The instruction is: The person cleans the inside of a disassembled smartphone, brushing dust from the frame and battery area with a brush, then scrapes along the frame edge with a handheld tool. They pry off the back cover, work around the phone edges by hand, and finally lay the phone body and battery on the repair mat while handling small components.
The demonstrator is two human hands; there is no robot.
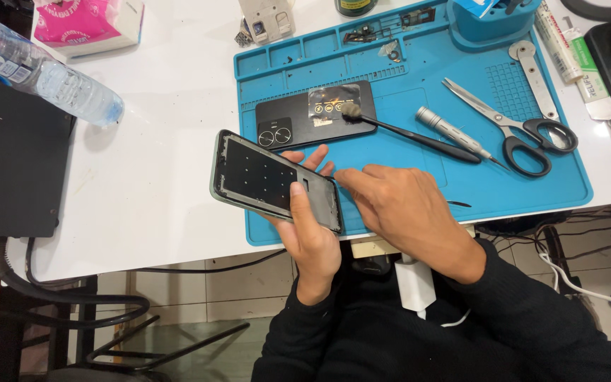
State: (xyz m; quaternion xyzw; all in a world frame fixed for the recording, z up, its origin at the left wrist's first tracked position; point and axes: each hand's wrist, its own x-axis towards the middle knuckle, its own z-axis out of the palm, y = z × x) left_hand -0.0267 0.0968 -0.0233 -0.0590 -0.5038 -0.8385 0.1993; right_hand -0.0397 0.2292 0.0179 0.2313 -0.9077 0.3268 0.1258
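At the far left a black box (12, 159) sits on the white table (157, 177), with a clear water bottle (40, 71) lying on its side against the box's top edge and a pink tissue pack (86, 25) just beyond it. Toward the middle, the left hand (312, 237) holds a phone frame (274, 180) up over the front edge of the table and the near left corner of the blue mat (419, 170): it is a thin dark rectangle tilted down to the right, open side up, its inner plate black with small dots and a paler grey strip at the right end. The thumb lies across the frame's near side and the fingers curl under it, their tips showing past the far edge. The right hand (408, 212) comes in from the right, fingers bunched narrow, its index tip at the frame's right end; whether it pinches anything there I cannot tell. Just behind the frame, a black back cover (312, 117) lies flat on the mat, two round lens rings at its left and a clear film on top. A black brush (408, 134) rests with its bristles on that cover, handle running right. Next come a grey screwdriver (454, 134) and black-handled scissors (514, 131), well apart from both hands.
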